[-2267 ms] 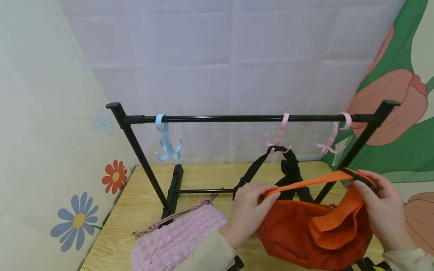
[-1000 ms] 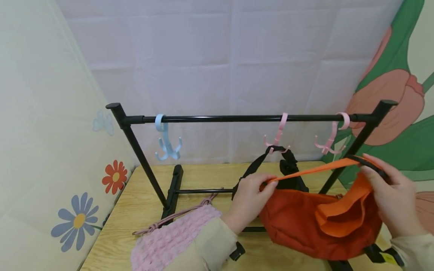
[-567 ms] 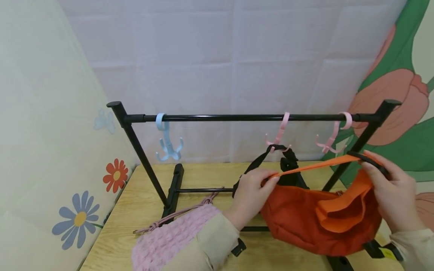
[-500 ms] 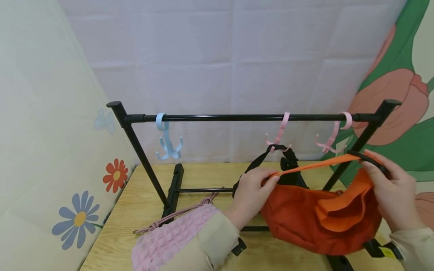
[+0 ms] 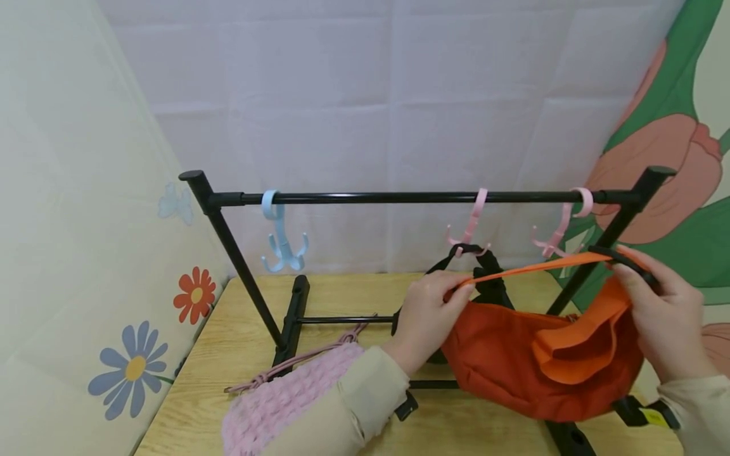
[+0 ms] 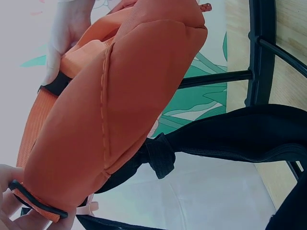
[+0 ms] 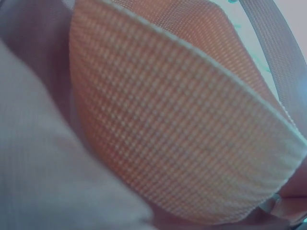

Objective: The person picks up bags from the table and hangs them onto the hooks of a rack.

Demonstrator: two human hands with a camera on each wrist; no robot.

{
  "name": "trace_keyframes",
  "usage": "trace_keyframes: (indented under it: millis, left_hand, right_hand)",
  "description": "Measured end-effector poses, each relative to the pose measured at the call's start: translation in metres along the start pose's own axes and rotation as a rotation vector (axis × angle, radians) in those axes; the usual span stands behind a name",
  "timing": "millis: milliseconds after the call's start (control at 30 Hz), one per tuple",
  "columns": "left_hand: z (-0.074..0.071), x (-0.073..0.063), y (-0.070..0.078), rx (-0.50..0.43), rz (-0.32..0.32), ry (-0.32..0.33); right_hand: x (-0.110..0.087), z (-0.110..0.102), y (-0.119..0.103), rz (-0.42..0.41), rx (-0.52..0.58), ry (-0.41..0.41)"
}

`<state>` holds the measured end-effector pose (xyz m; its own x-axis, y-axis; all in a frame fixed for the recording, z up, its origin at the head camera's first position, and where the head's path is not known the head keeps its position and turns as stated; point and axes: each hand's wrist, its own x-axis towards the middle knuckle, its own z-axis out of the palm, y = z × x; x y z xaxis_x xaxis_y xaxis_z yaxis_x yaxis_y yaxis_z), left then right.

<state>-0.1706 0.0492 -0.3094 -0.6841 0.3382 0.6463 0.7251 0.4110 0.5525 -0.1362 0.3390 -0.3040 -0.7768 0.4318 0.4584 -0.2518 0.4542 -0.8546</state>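
Observation:
A red-orange waist bag [image 5: 530, 361] hangs above the table between both hands, its orange strap [image 5: 536, 267] stretched along the top. My left hand [image 5: 424, 316] pinches the strap's left end; in the left wrist view a black loop [image 6: 38, 199] shows at those fingers. My right hand [image 5: 664, 316] grips the other end by a black buckle [image 5: 627, 261]. Folded spare webbing [image 5: 573, 354] droops over the bag's front and fills the right wrist view. Behind it, a black bag [image 5: 493, 285] hangs from the middle pink hook [image 5: 472, 218], partly hidden.
A black rack [image 5: 371, 198] stands on the wooden table [image 5: 336, 297]. It also carries a blue hook [image 5: 281, 237] at left and another pink hook [image 5: 560, 228] at right. A pink quilted bag [image 5: 291, 396] lies by the left sleeve.
Both hands have raised the waist bag and brought it slightly right, closer to the right pink hook. The grips stay the same. Its strap is pulled nearly straight.

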Motion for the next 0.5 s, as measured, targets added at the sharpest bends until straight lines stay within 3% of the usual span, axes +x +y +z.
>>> trace_keyframes:
  millis: [500]
  left_hand:
    - [0.0021,0.0044,-0.0014,0.015,0.021,0.077]
  right_hand:
    - [0.0070,0.0020,-0.0029,0.008,-0.052,0.004]
